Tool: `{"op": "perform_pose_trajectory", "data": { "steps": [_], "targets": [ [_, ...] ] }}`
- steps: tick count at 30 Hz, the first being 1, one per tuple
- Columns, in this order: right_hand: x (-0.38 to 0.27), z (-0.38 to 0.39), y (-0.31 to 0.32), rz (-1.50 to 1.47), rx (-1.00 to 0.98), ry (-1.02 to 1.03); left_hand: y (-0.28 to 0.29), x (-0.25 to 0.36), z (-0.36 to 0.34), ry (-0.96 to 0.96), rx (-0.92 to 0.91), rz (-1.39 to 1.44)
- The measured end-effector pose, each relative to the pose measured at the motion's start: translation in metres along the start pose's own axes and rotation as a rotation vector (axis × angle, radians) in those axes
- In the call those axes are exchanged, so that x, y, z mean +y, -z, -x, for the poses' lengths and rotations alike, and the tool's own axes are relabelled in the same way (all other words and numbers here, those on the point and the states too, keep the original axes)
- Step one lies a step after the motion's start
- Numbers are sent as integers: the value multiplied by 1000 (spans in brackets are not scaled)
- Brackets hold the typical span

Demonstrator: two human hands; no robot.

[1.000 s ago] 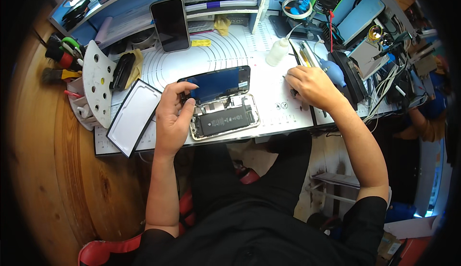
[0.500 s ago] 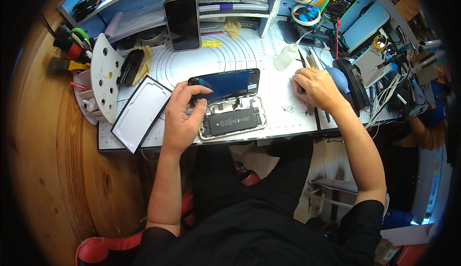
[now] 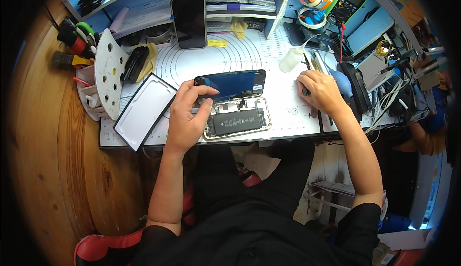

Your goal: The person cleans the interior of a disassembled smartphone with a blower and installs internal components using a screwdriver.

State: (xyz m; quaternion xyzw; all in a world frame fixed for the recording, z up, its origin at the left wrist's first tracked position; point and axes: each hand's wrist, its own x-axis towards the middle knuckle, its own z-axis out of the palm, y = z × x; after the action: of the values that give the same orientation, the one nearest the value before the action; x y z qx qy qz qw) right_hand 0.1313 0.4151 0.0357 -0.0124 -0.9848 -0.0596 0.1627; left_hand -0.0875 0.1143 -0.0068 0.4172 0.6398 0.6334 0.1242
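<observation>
An opened phone body (image 3: 237, 122) lies flat near the front edge of the table, its black battery and bare parts facing up. The phone's screen panel (image 3: 235, 84) stands tilted along the far side of the body, its bluish-dark inner face toward me. My left hand (image 3: 189, 114) pinches the left end of this panel between thumb and fingers. Off to the right, my right hand (image 3: 321, 90) is closed around a small tool with a dark rounded end (image 3: 305, 91). The fingers hide the rest of it, so its kind is unclear.
A white tray with a dark rim (image 3: 145, 110) lies left of my left hand. Another phone (image 3: 189, 23) leans upright at the back. A clear dropper bottle (image 3: 292, 59), blue air blower (image 3: 342, 82) and cables (image 3: 384, 90) crowd the right. A perforated holder (image 3: 108, 74) stands left.
The whole view has shifted slightly, moving the table's things a little to the right in the picture. Both hands keep nearly the same grip and place.
</observation>
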Motion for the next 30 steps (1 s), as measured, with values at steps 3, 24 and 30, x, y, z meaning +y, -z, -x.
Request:
{"op": "perform_pose_trajectory", "data": {
  "steps": [3, 24, 30],
  "targets": [
    [-5, -1, 4, 3, 22, 4, 0, 3, 0, 13, -1, 13],
    [-139, -73, -25, -109, 542, 368, 3, 4, 0, -11, -51, -77],
    [-135, -76, -31, -183, 547, 315, 0, -1, 1, 39, -23, 30]
  ]
}}
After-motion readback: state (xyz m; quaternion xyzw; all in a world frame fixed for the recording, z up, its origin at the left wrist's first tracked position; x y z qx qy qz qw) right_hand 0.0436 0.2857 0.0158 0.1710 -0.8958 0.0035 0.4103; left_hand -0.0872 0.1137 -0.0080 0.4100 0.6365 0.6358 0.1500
